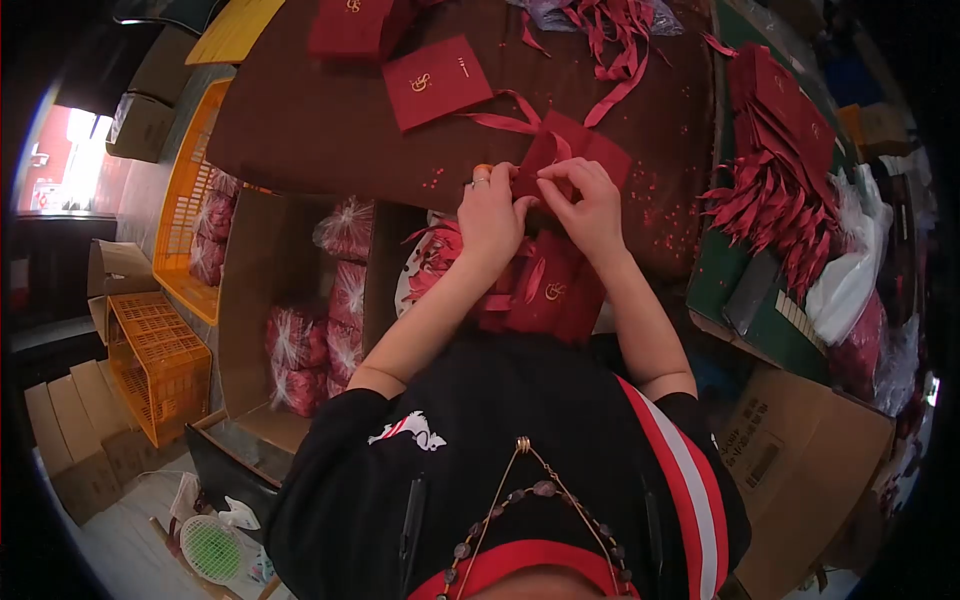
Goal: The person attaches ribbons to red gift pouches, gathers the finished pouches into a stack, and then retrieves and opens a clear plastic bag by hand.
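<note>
Beaded necklace (545,488), hands (490,220) (592,205) on square ribboned packet (580,133)

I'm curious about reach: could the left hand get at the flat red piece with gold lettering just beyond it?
Probably yes: mostly bare brown tabletop lies between the left hand and the flat red piece, though that hand is busy at another piece.

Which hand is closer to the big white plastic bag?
The right hand. It's over the red pouch, with the white plastic bag off to its right. The left hand is at the pouch's left side, farther away.
</note>
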A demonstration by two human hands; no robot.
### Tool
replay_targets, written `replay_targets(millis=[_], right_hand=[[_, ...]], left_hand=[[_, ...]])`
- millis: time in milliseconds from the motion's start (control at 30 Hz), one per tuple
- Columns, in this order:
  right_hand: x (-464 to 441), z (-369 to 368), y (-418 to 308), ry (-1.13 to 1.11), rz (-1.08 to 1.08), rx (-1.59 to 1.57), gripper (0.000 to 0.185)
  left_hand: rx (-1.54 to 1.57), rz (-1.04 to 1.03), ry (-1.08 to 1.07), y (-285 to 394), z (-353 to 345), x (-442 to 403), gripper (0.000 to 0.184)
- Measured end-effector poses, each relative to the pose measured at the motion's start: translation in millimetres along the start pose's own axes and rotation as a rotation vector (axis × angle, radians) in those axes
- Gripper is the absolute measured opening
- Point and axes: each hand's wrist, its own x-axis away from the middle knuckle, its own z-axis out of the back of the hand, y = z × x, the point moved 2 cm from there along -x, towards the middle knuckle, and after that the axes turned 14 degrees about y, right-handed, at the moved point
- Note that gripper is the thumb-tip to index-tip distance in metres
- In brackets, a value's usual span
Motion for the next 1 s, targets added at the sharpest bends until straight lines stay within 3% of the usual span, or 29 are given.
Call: replay_targets(millis=[300,467,600,767,1000], right_hand=[[9,-18,20,0.004,0.114,0.156,0.010],[13,-20,23,-0.052,0.207,0.221,0.010],[12,-23,19,-0.078,0.223,0.292,0.008],[12,-28,21,-0.081,0.149,0.303,0.009],[15,-38,24,-0.076,0.053,0.363,0.011]], left_hand=[[0.094,0.036,-0.026,-3,-1,-5,0.043],[0.081,0.054,-0.158,-7,0,-16,0.035],[0.142,0.035,-0.106,-7,0,-13,0.032],[0.150,-0.033,0.005,-1,-1,-2,0.034],[0.048,-0.162,-0.031,-1,-3,1,0.038]])
